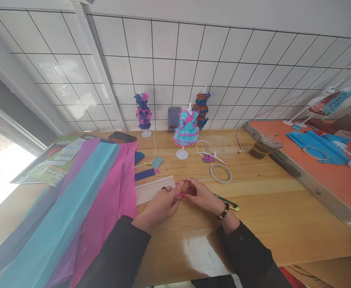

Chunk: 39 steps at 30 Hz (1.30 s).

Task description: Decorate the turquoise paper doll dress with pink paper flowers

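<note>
Over the surface [271, 216], fingers of the left hand [165, 199] and right hand [201, 194] pinch a pink piece [180, 194], seemingly unfinished; the turquoise dress [186, 131] beyond appears complete.

A smooth wooden tabletop [277, 216] gleams in patches; coloured sheets [70, 212] look matt and papery; the white strip [151, 191] appears smooth and matt; glossy wall tiles [136, 72] catch the light.
</note>
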### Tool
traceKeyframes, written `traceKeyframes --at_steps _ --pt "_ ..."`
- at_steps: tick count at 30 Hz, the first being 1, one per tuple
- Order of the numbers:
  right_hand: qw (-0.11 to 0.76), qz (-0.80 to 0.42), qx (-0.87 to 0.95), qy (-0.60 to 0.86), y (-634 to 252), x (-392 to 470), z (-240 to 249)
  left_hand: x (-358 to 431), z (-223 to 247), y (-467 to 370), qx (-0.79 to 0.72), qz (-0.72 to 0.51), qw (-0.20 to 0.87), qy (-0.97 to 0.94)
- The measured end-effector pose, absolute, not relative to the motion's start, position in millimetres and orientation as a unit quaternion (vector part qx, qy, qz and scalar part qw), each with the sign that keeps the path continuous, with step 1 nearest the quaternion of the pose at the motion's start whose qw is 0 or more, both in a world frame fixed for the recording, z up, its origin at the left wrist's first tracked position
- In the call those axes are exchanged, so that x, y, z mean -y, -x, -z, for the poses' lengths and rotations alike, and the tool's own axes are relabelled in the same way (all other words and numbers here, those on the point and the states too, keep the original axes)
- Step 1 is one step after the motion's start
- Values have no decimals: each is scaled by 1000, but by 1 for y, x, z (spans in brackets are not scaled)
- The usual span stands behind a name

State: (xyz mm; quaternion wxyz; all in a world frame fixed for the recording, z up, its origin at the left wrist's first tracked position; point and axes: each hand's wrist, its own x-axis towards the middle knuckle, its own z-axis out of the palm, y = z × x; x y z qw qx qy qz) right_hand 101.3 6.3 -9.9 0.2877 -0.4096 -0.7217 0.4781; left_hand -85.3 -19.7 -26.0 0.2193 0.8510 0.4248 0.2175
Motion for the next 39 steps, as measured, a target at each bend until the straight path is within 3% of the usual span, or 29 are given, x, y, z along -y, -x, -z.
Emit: traceKeyframes --at_steps 6,16,27,39 --pt "262 -396 774 418 -96 -3 15 19 22 85 -421 -203 218 -857" --pt "369 -455 635 504 -104 -15 19 20 24 86 -417 -209 215 -858" --pt "400 -466 608 504 -104 -17 19 22 20 85 -420 -230 248 -842" --pt "442 -556 512 484 -101 -15 12 13 21 90 -486 -381 338 -710"
